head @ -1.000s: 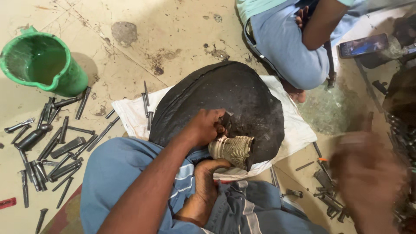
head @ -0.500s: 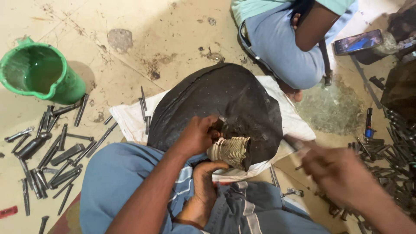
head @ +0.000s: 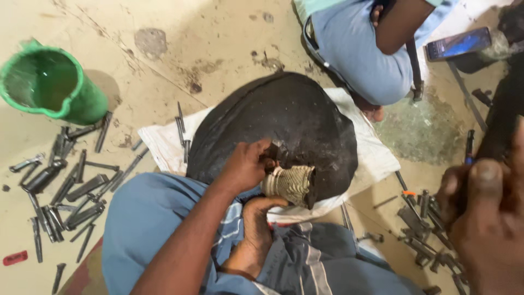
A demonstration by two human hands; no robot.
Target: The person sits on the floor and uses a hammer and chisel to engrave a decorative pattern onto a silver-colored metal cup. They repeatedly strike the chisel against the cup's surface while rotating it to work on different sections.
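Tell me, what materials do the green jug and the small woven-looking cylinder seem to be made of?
The green jug with a spout looks like glossy moulded plastic, with a smooth rim and even colour. The pale ribbed cylinder looks like tightly wound wire or cord, dull and dusty; which one I cannot tell.

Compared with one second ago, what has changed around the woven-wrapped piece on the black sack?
A co-worker's hand reached in from the right, then drew back to the right edge, where it shows blurred. The left hand and right hand stay on the woven-wrapped piece against the black sack. The green jug and the metal tools on the floor have not moved.
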